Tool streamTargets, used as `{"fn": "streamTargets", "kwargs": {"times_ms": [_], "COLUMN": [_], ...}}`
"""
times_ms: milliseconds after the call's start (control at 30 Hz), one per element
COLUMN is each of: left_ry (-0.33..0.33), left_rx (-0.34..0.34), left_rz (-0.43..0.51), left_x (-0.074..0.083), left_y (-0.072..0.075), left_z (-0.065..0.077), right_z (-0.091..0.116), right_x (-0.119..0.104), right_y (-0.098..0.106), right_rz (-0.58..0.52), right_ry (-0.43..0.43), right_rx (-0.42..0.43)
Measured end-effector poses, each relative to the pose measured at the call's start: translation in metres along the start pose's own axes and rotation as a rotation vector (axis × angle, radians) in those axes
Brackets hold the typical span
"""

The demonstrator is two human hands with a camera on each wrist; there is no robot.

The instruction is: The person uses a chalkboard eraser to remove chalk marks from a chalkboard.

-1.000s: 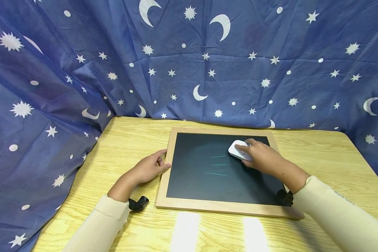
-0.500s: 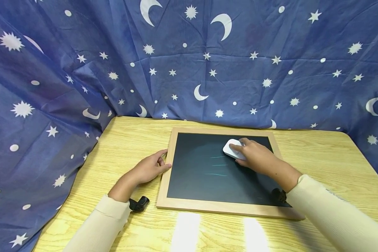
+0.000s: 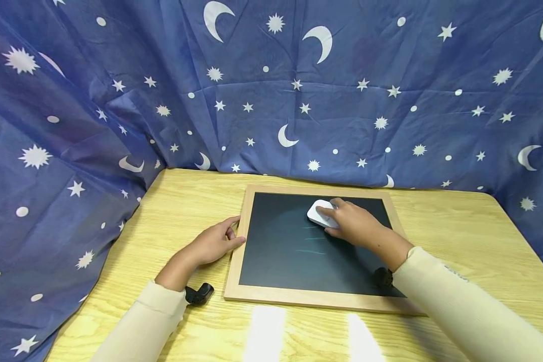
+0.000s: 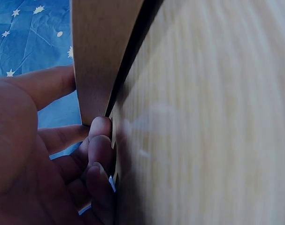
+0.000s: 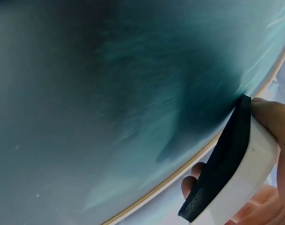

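A chalkboard (image 3: 271,271) in a light wooden frame lies on the table, with several thin green chalk lines (image 3: 314,239) near its middle. The right hand (image 3: 355,223) grips a white eraser (image 3: 321,215) over the board's upper middle. In the right wrist view the eraser (image 5: 248,164) shows a dark felt side towards the board, one end right at the surface, above a smeared greenish chalk haze. On the left, the left hand (image 3: 213,244) holds the frame's edge, thumb on the frame. The left wrist view shows curled fingertips (image 4: 100,126) at the frame's (image 4: 102,56) underside.
Behind the yellow wood-grain table (image 3: 185,196) hangs a blue curtain (image 3: 262,115) with white moons and stars, also along the left side. Black wrist cameras (image 3: 200,294) sit at both cuffs. Two bright reflections lie on the table's front.
The right hand has slid the eraser leftwards across the upper board, and it now reaches the top chalk line's end. The left hand has stayed at the frame.
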State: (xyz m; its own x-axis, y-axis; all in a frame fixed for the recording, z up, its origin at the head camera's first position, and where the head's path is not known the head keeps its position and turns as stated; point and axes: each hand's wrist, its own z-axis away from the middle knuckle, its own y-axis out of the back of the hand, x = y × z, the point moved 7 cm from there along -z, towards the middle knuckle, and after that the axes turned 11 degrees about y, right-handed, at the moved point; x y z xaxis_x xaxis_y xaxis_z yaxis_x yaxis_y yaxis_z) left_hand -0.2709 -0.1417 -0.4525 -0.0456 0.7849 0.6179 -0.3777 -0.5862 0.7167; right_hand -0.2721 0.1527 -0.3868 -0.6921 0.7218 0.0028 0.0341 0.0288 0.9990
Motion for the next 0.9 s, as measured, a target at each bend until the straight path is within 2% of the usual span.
{"fn": "streamTargets", "kwargs": {"times_ms": [433, 700, 900], "left_ry": [-0.003, -0.005, 0.003], "left_rx": [0.004, 0.000, -0.002], "left_rz": [-0.007, 0.000, -0.001], "left_x": [-0.002, -0.002, -0.002], "left_y": [0.001, -0.001, 0.000], "left_z": [-0.001, 0.000, 0.000], "right_z": [0.025, 0.044, 0.042], "right_x": [0.017, 0.023, 0.022], "right_y": [0.002, 0.004, 0.005], "right_rz": [0.004, -0.016, -0.008], "right_ry": [-0.046, -0.025, -0.015], "right_rx": [-0.012, 0.015, 0.033]}}
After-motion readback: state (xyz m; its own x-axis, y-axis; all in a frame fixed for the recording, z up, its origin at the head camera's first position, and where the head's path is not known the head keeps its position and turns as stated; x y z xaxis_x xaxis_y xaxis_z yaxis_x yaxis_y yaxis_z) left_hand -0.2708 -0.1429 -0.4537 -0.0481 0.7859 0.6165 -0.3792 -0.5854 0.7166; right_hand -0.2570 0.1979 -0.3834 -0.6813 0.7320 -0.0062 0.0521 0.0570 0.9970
